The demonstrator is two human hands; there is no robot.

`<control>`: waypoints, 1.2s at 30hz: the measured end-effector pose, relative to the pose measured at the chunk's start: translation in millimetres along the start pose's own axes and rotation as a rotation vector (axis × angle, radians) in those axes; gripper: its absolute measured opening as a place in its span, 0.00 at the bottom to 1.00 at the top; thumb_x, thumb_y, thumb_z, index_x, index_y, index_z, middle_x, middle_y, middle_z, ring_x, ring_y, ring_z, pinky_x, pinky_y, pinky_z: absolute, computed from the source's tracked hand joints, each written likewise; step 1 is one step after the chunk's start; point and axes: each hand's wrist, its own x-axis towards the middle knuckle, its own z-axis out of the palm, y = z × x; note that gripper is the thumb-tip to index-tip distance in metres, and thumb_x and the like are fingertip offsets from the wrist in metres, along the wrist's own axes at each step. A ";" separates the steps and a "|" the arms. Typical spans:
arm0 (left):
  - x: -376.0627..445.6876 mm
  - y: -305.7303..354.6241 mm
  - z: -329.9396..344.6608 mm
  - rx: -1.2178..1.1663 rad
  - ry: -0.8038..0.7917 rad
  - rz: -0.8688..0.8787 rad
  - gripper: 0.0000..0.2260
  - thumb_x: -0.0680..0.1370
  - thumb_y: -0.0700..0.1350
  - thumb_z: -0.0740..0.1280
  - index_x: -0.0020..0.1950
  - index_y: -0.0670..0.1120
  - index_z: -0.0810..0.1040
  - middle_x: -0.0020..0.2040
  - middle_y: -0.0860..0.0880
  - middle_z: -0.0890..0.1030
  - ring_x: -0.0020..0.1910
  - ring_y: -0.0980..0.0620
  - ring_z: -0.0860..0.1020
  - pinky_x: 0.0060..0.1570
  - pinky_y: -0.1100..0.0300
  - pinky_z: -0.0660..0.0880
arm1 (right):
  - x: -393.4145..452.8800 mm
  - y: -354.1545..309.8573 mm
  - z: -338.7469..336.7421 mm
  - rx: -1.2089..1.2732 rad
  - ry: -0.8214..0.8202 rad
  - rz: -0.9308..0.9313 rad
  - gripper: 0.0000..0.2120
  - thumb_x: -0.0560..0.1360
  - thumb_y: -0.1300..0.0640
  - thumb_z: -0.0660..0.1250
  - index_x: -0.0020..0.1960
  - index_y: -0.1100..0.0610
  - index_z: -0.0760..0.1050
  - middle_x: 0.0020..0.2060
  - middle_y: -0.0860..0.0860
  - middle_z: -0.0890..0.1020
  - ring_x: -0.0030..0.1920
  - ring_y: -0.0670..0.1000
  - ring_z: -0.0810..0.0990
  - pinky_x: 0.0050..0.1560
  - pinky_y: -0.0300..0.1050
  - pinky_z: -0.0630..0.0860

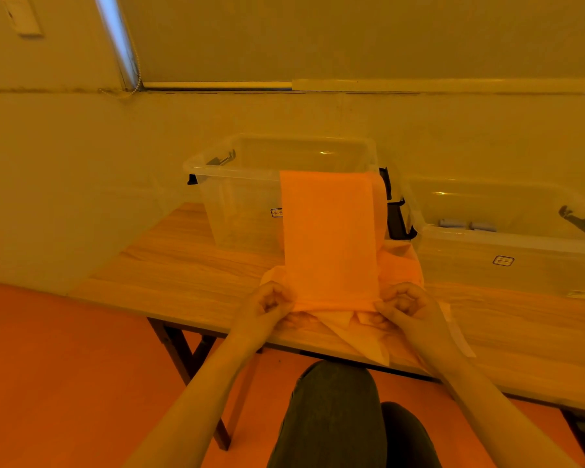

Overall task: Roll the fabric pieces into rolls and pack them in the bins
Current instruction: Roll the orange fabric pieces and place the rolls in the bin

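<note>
Here I see a long strip of orange fabric (330,231) stretched taut — its far end hangs over the front rim of the left bin (240,201), and its near end comes down to the table (183,275) edge, where both of my hands hold it. My left hand (267,304) is curled around the strip's near left corner, fingers tucked in on the cloth; my right hand (404,304) does the same at the near right corner. The hands sit apart, one at each side of the strip, level with each other just in front of the left bin.

More fabric lies bunched under the strip, between the hands and the left bin, and a pale fold (368,342) of it spills over the table edge toward my knees (335,413).

The left bin is clear plastic with dark latches at its ends; I cannot tell if anything lies at its bottom. To its right stands a second clear bin (507,251), almost touching it at the latch — inside, near its back wall, I make out two small grey rolls (466,224) side by side.

The whole view is tinted orange-yellow, so true colours are hard to judge.
</note>
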 end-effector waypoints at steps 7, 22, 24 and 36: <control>-0.1 0.0 0.6 -0.036 0.027 -0.072 0.08 0.75 0.37 0.69 0.46 0.50 0.82 0.45 0.49 0.83 0.45 0.50 0.82 0.49 0.57 0.78 | 1.8 2.0 0.5 -0.020 0.003 -0.014 0.08 0.73 0.66 0.67 0.52 0.62 0.79 0.39 0.60 0.84 0.37 0.51 0.83 0.38 0.38 0.80; -1.0 -1.8 -2.6 0.042 -0.010 -0.044 0.10 0.72 0.39 0.73 0.48 0.52 0.82 0.45 0.48 0.83 0.45 0.50 0.81 0.47 0.59 0.76 | 5.3 8.9 -2.1 -0.056 0.024 0.016 0.11 0.69 0.69 0.71 0.48 0.57 0.80 0.42 0.56 0.84 0.43 0.52 0.84 0.42 0.40 0.80; -0.3 -1.9 -1.3 0.031 0.009 -0.034 0.08 0.73 0.39 0.71 0.47 0.52 0.82 0.43 0.49 0.83 0.44 0.52 0.81 0.46 0.60 0.77 | 5.5 8.9 -1.8 -0.052 0.035 0.011 0.11 0.69 0.69 0.71 0.48 0.58 0.81 0.41 0.56 0.84 0.41 0.51 0.83 0.41 0.39 0.80; 2.7 -2.5 1.1 -0.065 0.049 -0.041 0.04 0.76 0.40 0.68 0.44 0.45 0.82 0.42 0.45 0.84 0.44 0.47 0.82 0.48 0.55 0.79 | 5.7 5.7 -2.9 -0.133 0.015 -0.027 0.04 0.71 0.63 0.70 0.45 0.60 0.82 0.40 0.55 0.85 0.42 0.51 0.83 0.43 0.40 0.80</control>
